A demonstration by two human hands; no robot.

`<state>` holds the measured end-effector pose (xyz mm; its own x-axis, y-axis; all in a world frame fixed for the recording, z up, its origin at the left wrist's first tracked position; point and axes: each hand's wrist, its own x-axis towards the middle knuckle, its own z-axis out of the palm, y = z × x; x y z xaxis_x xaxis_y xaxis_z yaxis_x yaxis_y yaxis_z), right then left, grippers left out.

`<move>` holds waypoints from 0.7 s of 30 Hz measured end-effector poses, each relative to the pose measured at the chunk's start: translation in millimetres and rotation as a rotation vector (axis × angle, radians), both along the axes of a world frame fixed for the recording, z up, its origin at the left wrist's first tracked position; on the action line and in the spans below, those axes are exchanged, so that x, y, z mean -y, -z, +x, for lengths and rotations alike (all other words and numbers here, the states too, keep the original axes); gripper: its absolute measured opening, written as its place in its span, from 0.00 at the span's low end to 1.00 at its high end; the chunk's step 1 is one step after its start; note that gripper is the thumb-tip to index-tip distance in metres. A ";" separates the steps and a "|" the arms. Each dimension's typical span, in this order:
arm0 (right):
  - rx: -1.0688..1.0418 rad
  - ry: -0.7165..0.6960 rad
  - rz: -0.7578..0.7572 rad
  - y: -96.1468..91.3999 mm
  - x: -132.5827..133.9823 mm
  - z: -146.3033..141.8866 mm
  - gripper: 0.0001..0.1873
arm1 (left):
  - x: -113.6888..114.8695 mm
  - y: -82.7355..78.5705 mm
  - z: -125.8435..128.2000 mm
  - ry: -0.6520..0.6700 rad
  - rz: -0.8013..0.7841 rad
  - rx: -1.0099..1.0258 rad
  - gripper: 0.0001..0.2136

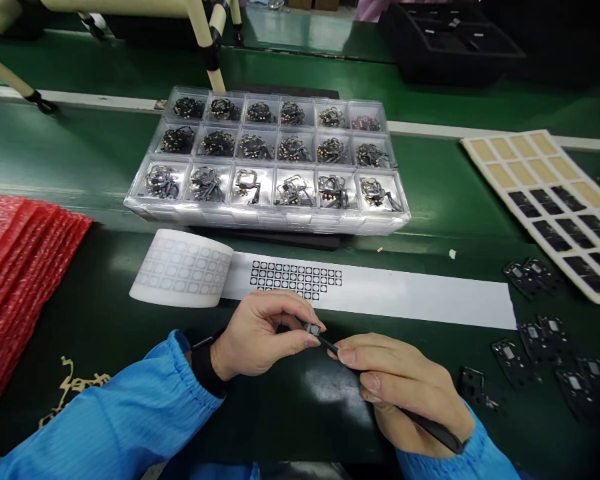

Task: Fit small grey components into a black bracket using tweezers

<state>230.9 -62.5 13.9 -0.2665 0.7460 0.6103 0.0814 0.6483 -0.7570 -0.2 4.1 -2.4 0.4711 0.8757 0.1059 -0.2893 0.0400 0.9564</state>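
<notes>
My left hand pinches a small square part with a grey face between thumb and fingertips. A slim black tweezers-like tool lies in my right hand, gripped like a pen. Its narrow tip reaches the small part; whether it has one or two prongs I cannot make out. Just behind my hands runs a white strip with rows of black-framed round stickers. The strip comes off a white roll on the left.
A clear compartment box holds coiled black cable parts. Red bubble-wrap sleeves are stacked left. On the right lie several black parts and a cream tray. Tan scraps lie near my left sleeve. A pipe frame stands behind.
</notes>
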 end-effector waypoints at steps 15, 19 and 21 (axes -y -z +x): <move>-0.080 0.020 -0.029 4.5 2.2 -1.2 0.20 | -0.5 -0.7 -0.5 0.021 0.016 -0.060 0.12; -0.033 -0.050 0.011 2.5 -2.5 0.6 0.20 | -0.9 -1.7 -0.2 0.013 0.029 -0.034 0.13; -0.033 -0.046 0.029 1.8 -3.6 1.0 0.20 | -1.3 -2.0 -0.1 0.013 0.042 -0.039 0.12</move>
